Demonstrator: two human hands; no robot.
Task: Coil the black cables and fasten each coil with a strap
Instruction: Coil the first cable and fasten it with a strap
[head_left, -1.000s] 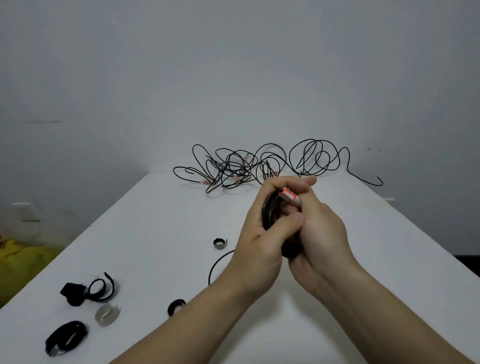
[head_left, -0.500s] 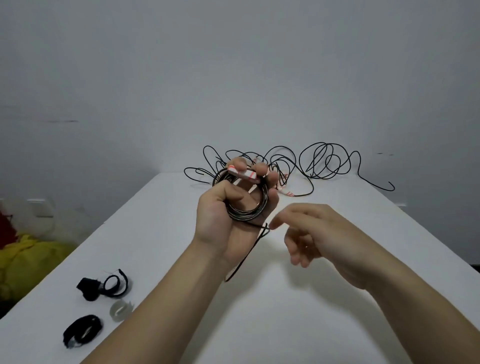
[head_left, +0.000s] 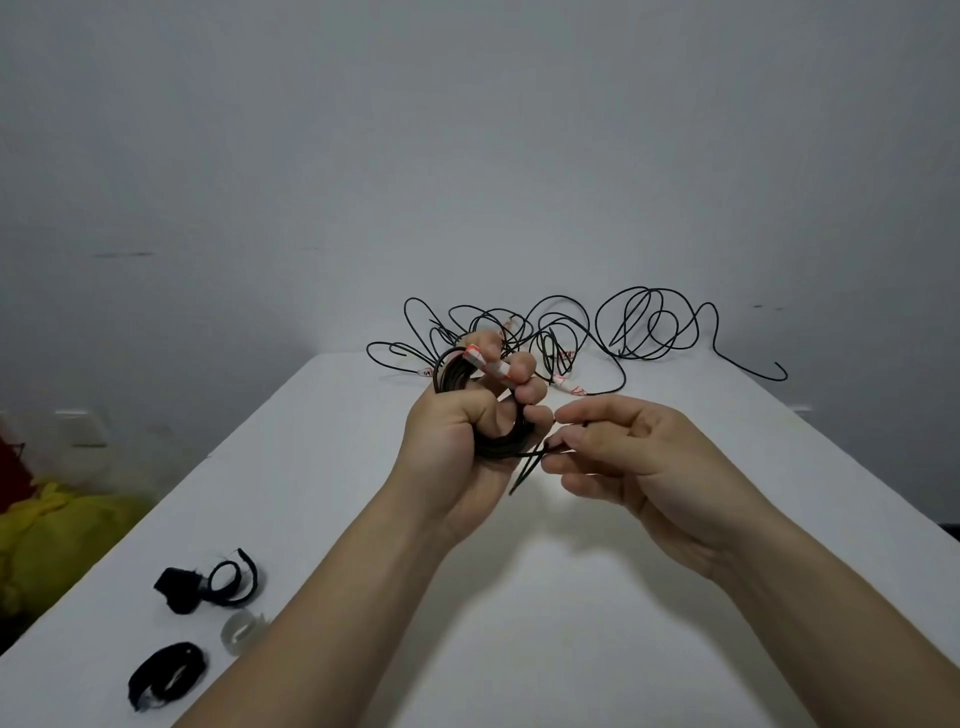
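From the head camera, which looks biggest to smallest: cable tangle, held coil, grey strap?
Loose cable tangle, then coil in the left hand, then grey strap. The tangle is farthest yet looks widest.

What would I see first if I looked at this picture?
First, the two hands in the middle: the left hand grips a coil of black cable, and the right hand pinches its loose end. Behind them, at the far edge of the white table, lies a big tangle of black cables. Near the front left corner sit a few black straps.
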